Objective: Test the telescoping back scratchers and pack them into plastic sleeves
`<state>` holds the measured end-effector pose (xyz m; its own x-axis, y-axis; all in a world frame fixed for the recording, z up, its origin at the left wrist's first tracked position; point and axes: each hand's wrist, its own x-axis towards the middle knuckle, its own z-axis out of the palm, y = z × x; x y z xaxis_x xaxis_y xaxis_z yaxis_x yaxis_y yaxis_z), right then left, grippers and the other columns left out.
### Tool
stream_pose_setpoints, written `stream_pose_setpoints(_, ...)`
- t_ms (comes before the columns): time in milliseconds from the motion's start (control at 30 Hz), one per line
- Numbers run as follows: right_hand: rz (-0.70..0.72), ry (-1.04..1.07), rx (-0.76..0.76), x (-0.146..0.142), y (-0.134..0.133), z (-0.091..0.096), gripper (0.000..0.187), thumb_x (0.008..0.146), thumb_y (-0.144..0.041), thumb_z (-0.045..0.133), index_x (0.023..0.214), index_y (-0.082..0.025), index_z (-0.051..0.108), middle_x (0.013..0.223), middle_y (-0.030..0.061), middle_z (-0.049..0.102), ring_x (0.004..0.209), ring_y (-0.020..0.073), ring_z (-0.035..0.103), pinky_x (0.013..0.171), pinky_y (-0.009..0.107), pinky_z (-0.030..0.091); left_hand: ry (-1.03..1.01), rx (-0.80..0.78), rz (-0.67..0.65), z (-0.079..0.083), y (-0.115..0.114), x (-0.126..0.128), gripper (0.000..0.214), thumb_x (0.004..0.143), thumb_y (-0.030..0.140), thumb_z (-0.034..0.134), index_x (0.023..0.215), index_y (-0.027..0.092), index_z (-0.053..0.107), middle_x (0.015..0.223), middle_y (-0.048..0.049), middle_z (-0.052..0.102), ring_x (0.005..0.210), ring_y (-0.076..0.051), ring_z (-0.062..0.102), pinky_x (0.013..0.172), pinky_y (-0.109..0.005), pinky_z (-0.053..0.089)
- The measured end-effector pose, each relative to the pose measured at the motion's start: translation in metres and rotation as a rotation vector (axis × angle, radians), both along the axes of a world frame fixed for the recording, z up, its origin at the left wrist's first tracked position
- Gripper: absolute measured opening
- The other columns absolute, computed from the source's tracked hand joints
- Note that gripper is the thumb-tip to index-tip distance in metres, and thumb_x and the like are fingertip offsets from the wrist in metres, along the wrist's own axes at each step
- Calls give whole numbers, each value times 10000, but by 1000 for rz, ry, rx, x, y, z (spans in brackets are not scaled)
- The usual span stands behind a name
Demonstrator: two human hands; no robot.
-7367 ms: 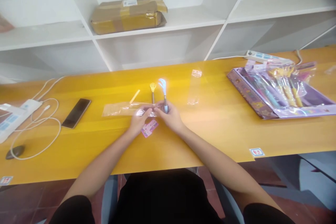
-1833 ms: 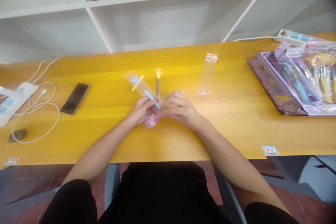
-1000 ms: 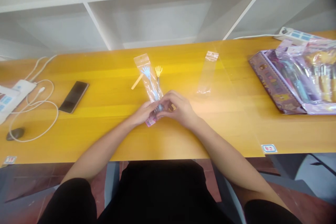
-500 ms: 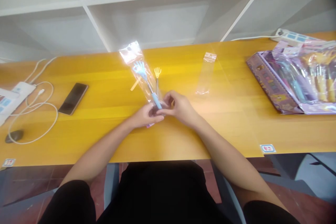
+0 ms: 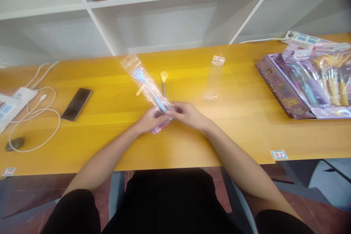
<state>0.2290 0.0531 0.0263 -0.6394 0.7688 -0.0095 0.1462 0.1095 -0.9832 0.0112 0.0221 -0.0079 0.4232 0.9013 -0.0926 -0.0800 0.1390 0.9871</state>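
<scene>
A blue back scratcher (image 5: 139,75) with a hand-shaped head lies inside a clear plastic bag (image 5: 129,63), tilted up to the left. My left hand (image 5: 152,120) is closed on the lower end of the bag, where a pink printed part shows beneath the fingers. My right hand (image 5: 189,115) pinches the bag and the handle end from the right, thumb on top. Just beyond the hands lies a yellow back scratcher (image 5: 163,77), its lower part hidden by the bag and my right hand. An orange-yellow strip (image 5: 140,90) shows beside the bag's left edge.
An unfilled clear bag (image 5: 214,76) lies flat to the right. On the far right a purple box (image 5: 285,91) holds several bagged scratchers. A phone (image 5: 77,104), white cable (image 5: 59,119), mouse (image 5: 15,143) and power strip (image 5: 16,106) are at left. White shelving (image 5: 170,25) stands behind.
The bag with the blue back scratcher has tilted further left and its top has dropped slightly. My right fingers have closed down onto the bag's lower end; the pink printed part shows more.
</scene>
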Motion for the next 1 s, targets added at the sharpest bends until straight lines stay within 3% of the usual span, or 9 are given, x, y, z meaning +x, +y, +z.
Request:
stream_pose_setpoints(67, 19, 60, -58, 0, 1, 1, 595, 962, -710, 693, 1180, -164, 784, 1129, 65, 793, 1060, 278, 722, 921, 364, 582, -4, 46, 8, 0, 1, 0, 607, 924, 612, 774, 1343, 175, 733, 1090, -114, 773, 907, -196, 724, 802, -301, 588)
stream_pose_setpoints(167, 36, 106, -98, -1, 0, 1, 558, 963, -698, 709, 1101, -166, 803, 1143, 70, 795, 1073, 275, 726, 951, 368, 578, -8, 24, -39, 1, 1, -2, 661, 967, 631, 710, 1456, 190, 659, 1111, -112, 767, 806, -170, 718, 705, -280, 586)
stream_pose_setpoints(267, 94, 115, -119, -3, -2, -2, 564, 1024, -700, 630, 956, -164, 793, 961, 69, 785, 836, 209, 698, 743, 310, 544, 17, -29, -94, 3, 1, -4, 722, 942, 638, 738, 1481, 174, 620, 972, -89, 777, 725, -184, 730, 657, -297, 600)
stream_pose_setpoints(333, 118, 125, -128, -5, -3, -5, 599, 1049, -711, 582, 903, -164, 780, 873, 60, 764, 693, 166, 627, 603, 279, 458, 53, -42, -117, 3, 1, -6, 672, 924, 649, 753, 1358, 140, 687, 886, -95, 785, 723, -212, 755, 661, -313, 612)
stream_pose_setpoints(467, 100, 189, -213, -9, -5, -11, 616, 1014, -747, 618, 871, -165, 759, 801, 50, 741, 618, 146, 590, 559, 268, 432, 65, -47, -115, 5, 2, -6, 574, 901, 633, 784, 1171, 127, 752, 863, -126, 812, 722, -250, 786, 631, -328, 618)
stream_pose_setpoints(600, 52, 259, -304, -12, -6, -16, 608, 963, -760, 688, 825, -170, 731, 722, 32, 697, 559, 133, 551, 539, 267, 425, 27, -15, -90, 7, 2, -5, 533, 889, 607, 808, 1130, 133, 773, 939, -140, 839, 830, -281, 821, 759, -382, 661)
stream_pose_setpoints(767, 19, 265, -352, -12, -4, -21, 608, 934, -776, 701, 850, -175, 733, 649, 15, 624, 590, 158, 552, 531, 270, 411, 32, 48, 5, 6, 1, -4, 619, 870, 556, 844, 1339, 166, 740, 1071, -131, 850, 1082, -330, 814, 972, -451, 649)
stream_pose_setpoints(867, 1, 294, -390, -13, -3, -22, 603, 906, -784, 723, 899, -182, 739, 651, 1, 579, 616, 166, 542, 566, 279, 425, 6, 41, 37, 6, 3, -5, 683, 849, 538, 871, 1398, 166, 709, 1237, -157, 821, 1144, -341, 799, 1004, -454, 644)
stream_pose_setpoints(1000, -18, 343, -461, -15, -3, -21, 573, 865, -762, 773, 884, -192, 717, 691, -1, 564, 628, 157, 493, 615, 288, 420, -83, -23, -5, 6, 6, -5, 765, 836, 546, 886, 1446, 151, 648, 1288, -179, 799, 1032, -315, 826, 951, -440, 664)
